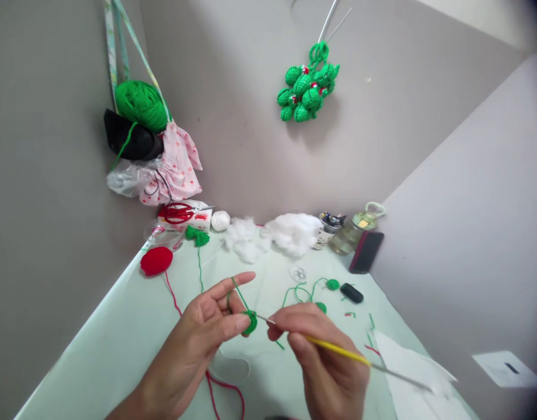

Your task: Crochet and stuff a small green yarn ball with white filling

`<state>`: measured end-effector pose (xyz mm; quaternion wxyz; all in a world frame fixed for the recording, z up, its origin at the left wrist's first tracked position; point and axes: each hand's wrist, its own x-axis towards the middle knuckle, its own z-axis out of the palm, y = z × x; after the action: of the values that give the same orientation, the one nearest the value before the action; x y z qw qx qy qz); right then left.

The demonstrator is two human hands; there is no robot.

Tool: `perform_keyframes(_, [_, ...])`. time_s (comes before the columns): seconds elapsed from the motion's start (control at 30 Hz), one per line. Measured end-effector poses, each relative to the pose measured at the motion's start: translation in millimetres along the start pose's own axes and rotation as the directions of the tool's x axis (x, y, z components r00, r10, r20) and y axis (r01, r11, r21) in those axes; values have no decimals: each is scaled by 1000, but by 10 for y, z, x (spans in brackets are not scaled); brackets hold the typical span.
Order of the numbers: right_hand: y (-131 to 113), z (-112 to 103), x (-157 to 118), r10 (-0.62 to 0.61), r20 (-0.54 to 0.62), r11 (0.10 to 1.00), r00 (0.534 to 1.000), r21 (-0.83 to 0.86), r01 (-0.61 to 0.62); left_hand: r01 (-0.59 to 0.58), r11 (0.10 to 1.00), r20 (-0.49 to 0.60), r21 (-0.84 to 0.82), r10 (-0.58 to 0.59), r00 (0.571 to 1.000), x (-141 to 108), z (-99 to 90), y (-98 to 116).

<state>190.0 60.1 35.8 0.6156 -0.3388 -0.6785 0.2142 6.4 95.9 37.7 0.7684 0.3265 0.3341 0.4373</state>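
My left hand (207,332) pinches a small round piece of green crochet (250,322) between thumb and fingers. A strand of green yarn (240,294) runs from that piece up over the raised index finger. My right hand (325,350) grips a crochet hook (338,348) with a yellow handle, held like a pen. The hook's metal tip meets the edge of the green piece; whether it sits inside a stitch is too small to tell. Beyond my right hand lie two small green crocheted balls, one (332,284) by a black oval object (351,293).
White stuffing (292,233), a white yarn ball (220,220), red scissors (178,213) and a bottle (358,227) line the back. A phone (367,252) leans at right. Red yarn (156,261) lies left, paper (408,373) right. Green crocheted pieces (310,87) hang above.
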Motion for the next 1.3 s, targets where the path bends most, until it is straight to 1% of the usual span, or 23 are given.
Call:
perform_keyframes(0.07, [3,12,18,99,-53,988,994,126,-91,-30,999,-4,23,30,1000,0,-16,-3])
perform_keyframes(0.13, [15,48,31,203,-69,948,977,264,-178,-53,998,10,45,52,999,0,-15,-33])
perform_keyframes(0.17, [23,71,36,238,-65,931,969,299,-209,-59,997,20,54,58,998,-1,-7,-54])
perform_keyframes(0.2, [30,94,39,253,-60,927,966,300,-225,-56,997,29,61,55,998,-1,6,-74])
perform_keyframes(0.3, [41,144,38,198,-62,966,978,178,-185,-33,998,22,62,32,999,-4,63,-117])
perform_keyframes(0.37, [37,150,29,163,-65,981,984,119,-154,-34,999,15,35,33,999,-6,97,-121])
perform_keyframes(0.5, [28,133,-3,144,-50,986,988,93,-139,-58,998,30,-2,58,998,-13,118,-98])
perform_keyframes(0.57, [38,129,-16,166,-39,977,985,146,-159,-48,999,38,-9,48,998,-18,110,-84])
perform_keyframes(0.73, [67,127,8,280,-55,896,958,375,-240,18,999,110,-29,-15,994,-14,59,-41])
perform_keyframes(0.87, [39,103,63,365,-59,836,929,460,-299,84,995,219,-45,-72,973,2,-4,-19])
perform_keyframes(0.97, [19,74,100,442,-69,786,894,510,-349,115,991,287,-74,-89,954,13,-31,-11])
perform_keyframes(1.07, [12,54,134,520,-48,728,853,548,-412,105,991,305,-86,-74,949,14,-26,-7])
perform_keyframes(1.13, [9,62,137,546,21,686,837,563,-462,53,997,268,-58,-36,963,3,-7,-20])
perform_keyframes(1.17, [9,76,125,542,47,689,839,547,-475,8,999,231,-32,0,973,-6,8,-36])
perform_keyframes(1.2, [11,98,99,521,52,725,852,499,-474,-49,999,180,3,48,982,-16,25,-56])
perform_keyframes(1.23, [14,125,59,480,27,796,877,406,-449,-112,993,119,40,107,987,-27,46,-80])
perform_keyframes(1.27, [21,156,6,411,-20,882,911,263,-392,-169,983,58,70,165,985,-38,68,-105])
perform_keyframes(1.3, [30,187,-54,311,-72,948,948,85,-305,-208,975,11,82,208,978,-48,90,-130])
